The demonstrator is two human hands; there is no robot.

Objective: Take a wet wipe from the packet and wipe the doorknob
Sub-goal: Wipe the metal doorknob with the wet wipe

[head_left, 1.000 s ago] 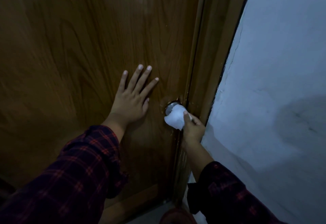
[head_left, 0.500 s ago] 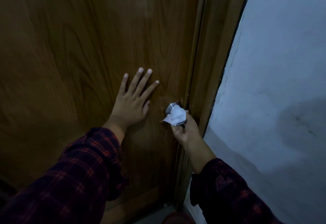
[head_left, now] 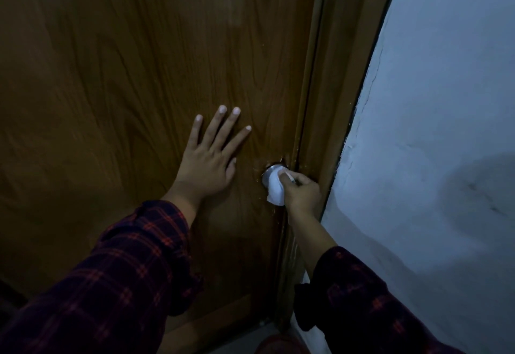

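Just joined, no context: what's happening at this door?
A person is wiping the doorknob. The right hand presses a bunched white wipe over the knob, covering most of it. The left hand lies flat on the wooden door, fingers spread, just left of the knob. No wipe packet is in view.

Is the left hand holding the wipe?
No. The left hand lies flat and open on the door; the right hand holds the wipe.
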